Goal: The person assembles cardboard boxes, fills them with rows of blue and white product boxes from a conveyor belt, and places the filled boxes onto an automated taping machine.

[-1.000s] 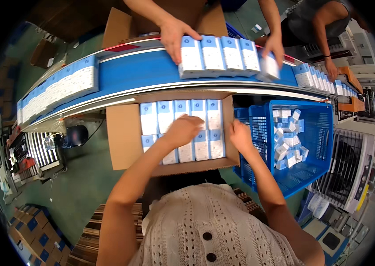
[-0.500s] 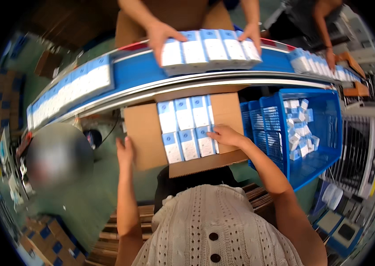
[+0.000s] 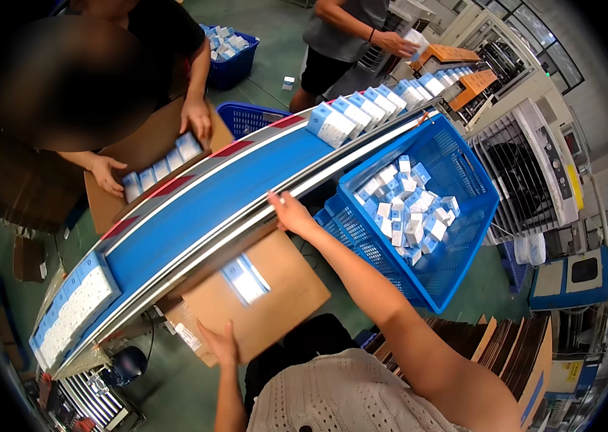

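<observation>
Just on the near side of the conveyor [image 3: 226,189], the carton [image 3: 282,291] is, I judge, mid-closing: my left hand [image 3: 222,345] rests spread against it, my right hand's [image 3: 292,214] grip I cannot tell, and folding the outer flaps [image 3: 187,333] is called for.

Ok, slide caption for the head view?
Left hand on a cardboard box, right hand near the blue conveyor, a blue crate of cartons at right.
</observation>
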Demonstrator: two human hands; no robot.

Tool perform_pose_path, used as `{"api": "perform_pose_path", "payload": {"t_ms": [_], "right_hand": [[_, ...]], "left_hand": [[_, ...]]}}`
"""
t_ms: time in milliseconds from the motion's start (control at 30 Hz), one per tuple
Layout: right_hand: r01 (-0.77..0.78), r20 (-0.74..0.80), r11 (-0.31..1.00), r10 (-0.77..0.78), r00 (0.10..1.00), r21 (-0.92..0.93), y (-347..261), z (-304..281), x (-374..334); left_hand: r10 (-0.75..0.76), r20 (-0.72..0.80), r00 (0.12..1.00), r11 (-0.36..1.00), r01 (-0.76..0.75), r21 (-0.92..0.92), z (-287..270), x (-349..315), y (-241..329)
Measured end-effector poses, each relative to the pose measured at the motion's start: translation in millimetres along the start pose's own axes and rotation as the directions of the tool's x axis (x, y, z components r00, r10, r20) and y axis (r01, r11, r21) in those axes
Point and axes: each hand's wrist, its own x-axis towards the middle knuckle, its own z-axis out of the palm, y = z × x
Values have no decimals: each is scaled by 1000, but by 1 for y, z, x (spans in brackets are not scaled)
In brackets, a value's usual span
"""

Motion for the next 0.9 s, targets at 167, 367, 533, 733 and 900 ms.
{"api": "perform_pose_path", "payload": {"t_ms": [167, 367, 533, 733, 900], "right_hand": [[387, 346, 801, -241, 907, -457, 28, 20, -37], [447, 348, 796, -317, 882, -407, 103, 74, -74], [727, 463, 586, -565, 683, -358, 24, 79, -159], [100, 326, 995, -85, 942, -29, 42, 116, -76], [-776, 792, 538, 291, 537, 329, 9, 213, -131]], "left_hand": [[-154, 88, 984, 983, 162, -91, -12, -31, -42], [112, -165, 980, 960, -64, 272, -32, -24, 15], [-127, -424, 897, 930, 256, 263, -70, 8, -38], [-463, -96, 881, 792, 364, -490, -169, 19, -142], [-570, 201, 796, 479, 521, -706, -211, -3, -152]]}}
